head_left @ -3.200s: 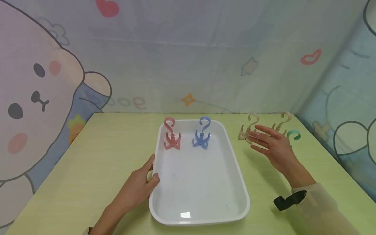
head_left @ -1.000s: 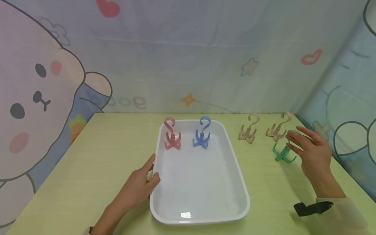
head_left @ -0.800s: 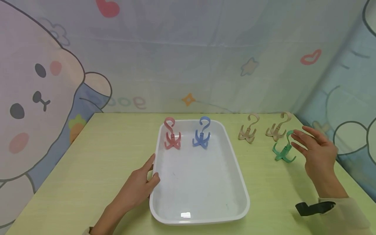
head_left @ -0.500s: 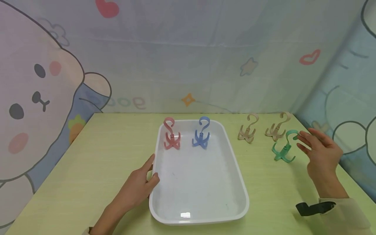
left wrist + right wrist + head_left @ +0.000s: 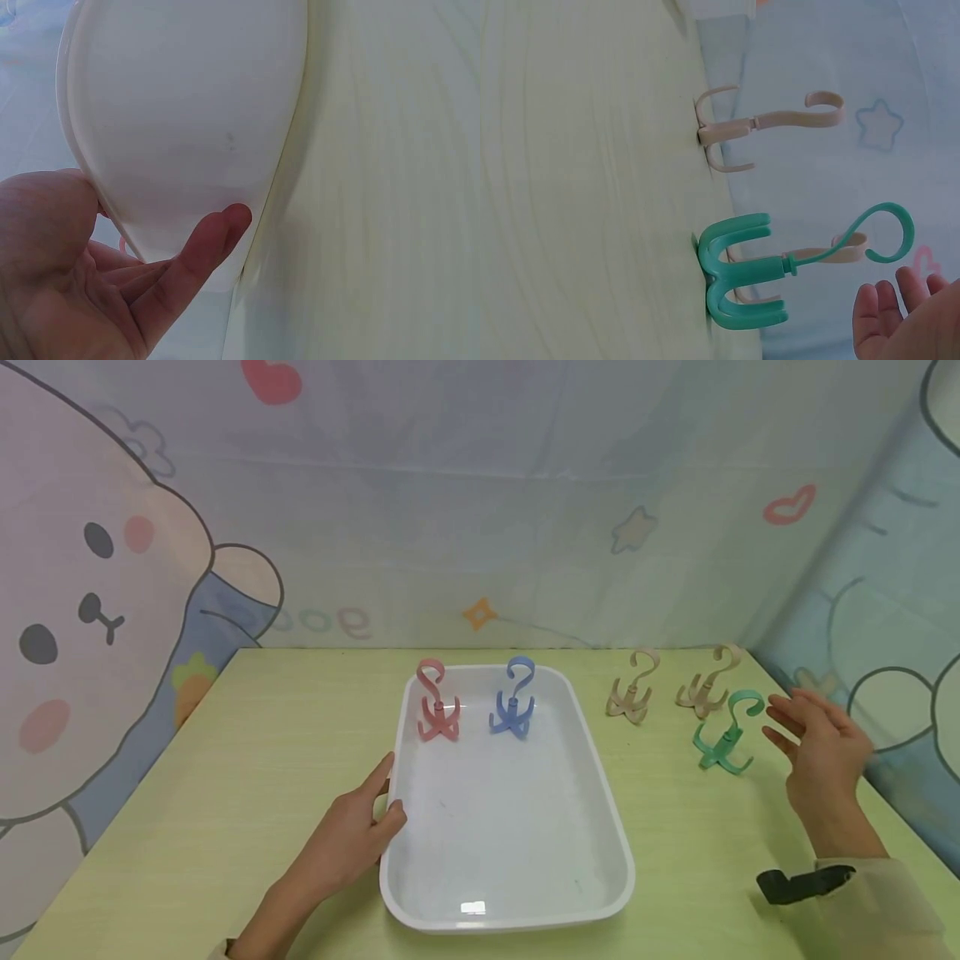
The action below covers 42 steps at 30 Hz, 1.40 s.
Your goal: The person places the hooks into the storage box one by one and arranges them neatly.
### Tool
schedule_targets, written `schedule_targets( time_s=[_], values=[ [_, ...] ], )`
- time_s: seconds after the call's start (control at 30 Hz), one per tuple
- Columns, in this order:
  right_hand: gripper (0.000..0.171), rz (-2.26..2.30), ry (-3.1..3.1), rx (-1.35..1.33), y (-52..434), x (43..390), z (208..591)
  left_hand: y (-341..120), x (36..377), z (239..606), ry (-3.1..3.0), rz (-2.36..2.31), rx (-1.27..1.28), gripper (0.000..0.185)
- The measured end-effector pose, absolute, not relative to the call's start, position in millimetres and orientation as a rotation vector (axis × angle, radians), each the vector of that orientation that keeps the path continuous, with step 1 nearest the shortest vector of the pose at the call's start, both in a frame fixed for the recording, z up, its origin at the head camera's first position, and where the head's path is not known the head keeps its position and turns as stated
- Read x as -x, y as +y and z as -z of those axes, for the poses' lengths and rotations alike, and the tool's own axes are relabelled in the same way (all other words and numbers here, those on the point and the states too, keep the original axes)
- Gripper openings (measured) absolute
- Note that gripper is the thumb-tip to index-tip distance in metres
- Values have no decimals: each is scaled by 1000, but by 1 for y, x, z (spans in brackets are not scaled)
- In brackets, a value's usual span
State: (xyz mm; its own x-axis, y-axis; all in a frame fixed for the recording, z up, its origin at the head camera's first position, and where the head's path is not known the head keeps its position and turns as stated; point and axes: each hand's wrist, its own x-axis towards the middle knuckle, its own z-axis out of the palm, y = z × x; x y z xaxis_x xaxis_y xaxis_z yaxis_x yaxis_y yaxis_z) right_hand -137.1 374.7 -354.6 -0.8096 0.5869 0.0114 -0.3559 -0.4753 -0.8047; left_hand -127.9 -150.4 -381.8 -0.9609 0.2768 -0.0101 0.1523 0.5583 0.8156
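My left hand (image 5: 347, 837) holds the left side of a white plastic tray (image 5: 619, 860), its thumb over the rim and fingers against the outer wall; the left wrist view shows the fingers (image 5: 196, 244) on that wall. A pink four-prong hanger hook (image 5: 439, 720) and a blue one (image 5: 512, 717) stand upright at the tray's far end. My right hand (image 5: 825, 760) hovers empty, fingers loosely bent, just right of a green hanger hook (image 5: 726, 747) standing on the table. In the right wrist view the fingertips sit apart from the curved top of the green hook (image 5: 754, 271).
Two beige hanger hooks stand behind the green one: one nearer the tray (image 5: 630, 702), one farther right (image 5: 703, 695). The pale yellow-green table (image 5: 247, 777) ends at a printed cloth backdrop (image 5: 450, 527), with more cloth along the right side.
My right hand has moved right, from in front of the beige hooks to the green hook's top, then off it to the right. My left hand, the tray and the hooks stay put.
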Motion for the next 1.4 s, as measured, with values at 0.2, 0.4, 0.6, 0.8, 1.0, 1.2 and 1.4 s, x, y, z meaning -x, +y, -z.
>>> schedule_targets(
  time_s=[0.2,0.4,0.6,0.8,1.0,1.2,1.4],
  values=[
    [9,-2408,-1165,225,382,140,361,-150,128,381,2661,-1360,-364,73],
    [28,-2437,-1363,-44,392,147,377,-150,128,381,2657,-1368,-368,73],
    [56,-2348,-1616,-220,399,155,390,-152,129,383,2641,-1383,-373,74],
    [81,-2300,-1754,-218,402,163,393,-152,129,384,2652,-1376,-369,74],
    [86,-2377,-1649,-290,399,169,395,-151,129,384,2652,-1377,-372,74],
    [79,-2343,-1644,-311,395,172,396,-152,130,385,2652,-1383,-383,74],
    [63,-2327,-1673,-277,392,173,393,-152,130,385,2649,-1384,-381,74]
  ],
)
